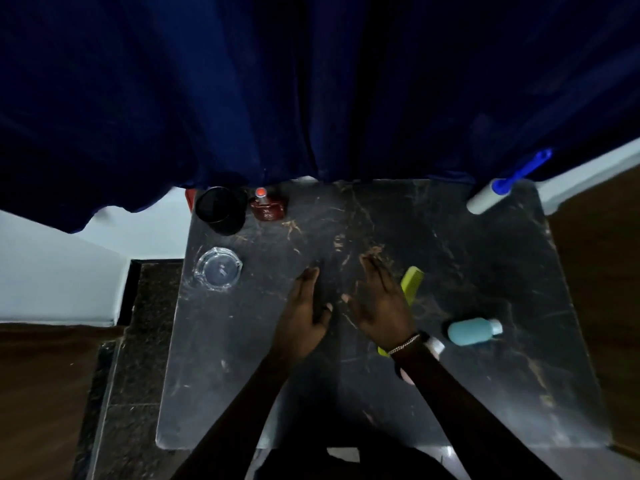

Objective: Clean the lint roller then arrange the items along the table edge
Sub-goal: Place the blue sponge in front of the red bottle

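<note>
A dark marble table (242, 358) stands against blue curtains (311, 98), both hands (left (304, 306), right (379, 303)) spread flat and empty mid-table, roller (491, 195) at the far-right corner, cup (220, 210), perfume (268, 205), ashtray (217, 268) far left, comb (411, 284) and bottle (472, 330) right.

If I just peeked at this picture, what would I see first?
Two empty hands, left hand and right hand, spread flat over the middle of the dark marble table. Next, the bright green comb beside the right hand and the teal bottle lying on its side. The blue-handled lint roller sits at the far right corner under a big blue curtain.
</note>
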`<state>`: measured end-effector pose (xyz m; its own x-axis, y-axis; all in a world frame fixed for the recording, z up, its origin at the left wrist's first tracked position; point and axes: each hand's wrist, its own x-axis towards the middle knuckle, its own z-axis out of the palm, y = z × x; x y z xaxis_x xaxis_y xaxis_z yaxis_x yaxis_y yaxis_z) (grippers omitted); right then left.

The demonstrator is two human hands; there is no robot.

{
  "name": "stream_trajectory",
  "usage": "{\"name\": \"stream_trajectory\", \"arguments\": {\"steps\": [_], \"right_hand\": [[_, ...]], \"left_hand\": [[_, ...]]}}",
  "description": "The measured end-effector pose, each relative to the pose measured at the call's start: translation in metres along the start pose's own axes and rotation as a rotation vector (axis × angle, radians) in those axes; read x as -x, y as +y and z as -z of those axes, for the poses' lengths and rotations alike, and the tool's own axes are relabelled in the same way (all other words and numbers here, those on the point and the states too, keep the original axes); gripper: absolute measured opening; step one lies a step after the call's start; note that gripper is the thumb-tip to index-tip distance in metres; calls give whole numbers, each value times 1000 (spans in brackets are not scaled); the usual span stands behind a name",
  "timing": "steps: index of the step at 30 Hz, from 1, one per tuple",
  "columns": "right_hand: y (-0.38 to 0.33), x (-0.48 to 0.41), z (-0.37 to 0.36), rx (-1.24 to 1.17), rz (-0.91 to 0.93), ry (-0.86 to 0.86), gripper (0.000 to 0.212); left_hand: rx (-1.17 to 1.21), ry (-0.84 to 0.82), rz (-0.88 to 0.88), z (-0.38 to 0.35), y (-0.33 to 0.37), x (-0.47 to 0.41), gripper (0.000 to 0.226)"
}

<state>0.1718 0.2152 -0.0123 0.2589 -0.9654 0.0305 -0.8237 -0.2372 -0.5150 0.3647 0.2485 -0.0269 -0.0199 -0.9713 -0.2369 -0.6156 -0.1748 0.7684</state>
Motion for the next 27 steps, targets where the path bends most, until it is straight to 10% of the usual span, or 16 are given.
{"name": "stream_trajectory", "arguments": {"steps": [13, 27], "right_hand": [[125, 113, 80, -136, -591, 221, 57], [208, 115, 106, -370, -837, -22, 53]], "left_hand": [[-136, -257, -165, -130, 119, 0, 66], [-560, -477, -157, -241, 173, -17, 75]]}}
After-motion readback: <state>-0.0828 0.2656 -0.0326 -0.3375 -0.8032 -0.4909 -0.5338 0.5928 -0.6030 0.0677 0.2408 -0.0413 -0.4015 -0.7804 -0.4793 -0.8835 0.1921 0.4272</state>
